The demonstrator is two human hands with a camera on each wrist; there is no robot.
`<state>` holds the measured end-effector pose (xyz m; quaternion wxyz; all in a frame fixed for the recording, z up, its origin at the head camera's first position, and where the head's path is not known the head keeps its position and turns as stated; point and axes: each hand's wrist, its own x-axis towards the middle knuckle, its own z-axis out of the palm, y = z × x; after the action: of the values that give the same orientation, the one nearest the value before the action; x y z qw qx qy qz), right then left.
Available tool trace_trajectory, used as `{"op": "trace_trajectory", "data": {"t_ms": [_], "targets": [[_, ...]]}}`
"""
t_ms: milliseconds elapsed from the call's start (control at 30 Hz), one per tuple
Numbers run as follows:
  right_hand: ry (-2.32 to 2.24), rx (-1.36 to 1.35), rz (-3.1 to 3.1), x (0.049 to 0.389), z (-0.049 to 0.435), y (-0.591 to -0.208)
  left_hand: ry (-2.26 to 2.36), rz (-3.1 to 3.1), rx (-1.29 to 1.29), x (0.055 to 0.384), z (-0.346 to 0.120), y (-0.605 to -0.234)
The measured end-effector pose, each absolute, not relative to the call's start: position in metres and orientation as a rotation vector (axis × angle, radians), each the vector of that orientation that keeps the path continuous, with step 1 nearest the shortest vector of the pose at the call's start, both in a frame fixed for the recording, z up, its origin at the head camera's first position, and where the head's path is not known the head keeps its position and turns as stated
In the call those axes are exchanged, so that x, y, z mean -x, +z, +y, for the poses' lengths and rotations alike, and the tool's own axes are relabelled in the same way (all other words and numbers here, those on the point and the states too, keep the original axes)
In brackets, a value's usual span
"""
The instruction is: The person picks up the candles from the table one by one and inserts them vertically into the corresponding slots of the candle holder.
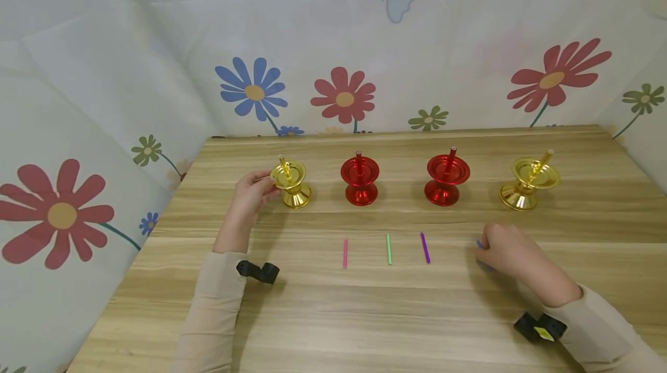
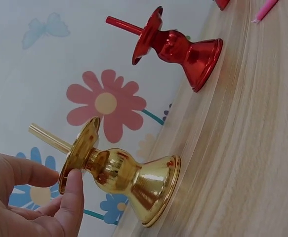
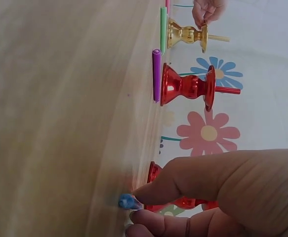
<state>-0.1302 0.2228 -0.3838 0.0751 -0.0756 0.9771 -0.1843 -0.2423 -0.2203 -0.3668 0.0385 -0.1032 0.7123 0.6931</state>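
Observation:
At the left of the row in the head view, my left hand (image 1: 249, 194) pinches the dish rim of a gold candle holder (image 1: 296, 194), which stands upright on the table. The left wrist view shows the thumb (image 2: 72, 197) and index finger on either side of that rim. My right hand (image 1: 509, 250) is down at the tabletop, front right, pinching a small blue candle (image 3: 128, 201) between thumb and fingertips; most of the candle is hidden by the hand. To its left lie a purple candle (image 1: 425, 248), a green candle (image 1: 388, 249) and a pink candle (image 1: 345, 253).
Two red candle holders (image 1: 361, 193) (image 1: 443, 192) stand mid-row, and a second gold candle holder (image 1: 520, 196) stands at the right end. The wooden table (image 1: 333, 326) meets a flower-printed cloth (image 1: 469, 72) at the back.

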Motion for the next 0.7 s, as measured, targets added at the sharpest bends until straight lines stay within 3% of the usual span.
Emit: {"op": "trace_trajectory", "data": {"t_ms": [700], "targets": [[-0.585, 0.278, 2.893, 0.1323, 0.2274, -0.3873, 2.199, 2.149, 0.386, 0.2399, -0.2167, -0.3629]]}}
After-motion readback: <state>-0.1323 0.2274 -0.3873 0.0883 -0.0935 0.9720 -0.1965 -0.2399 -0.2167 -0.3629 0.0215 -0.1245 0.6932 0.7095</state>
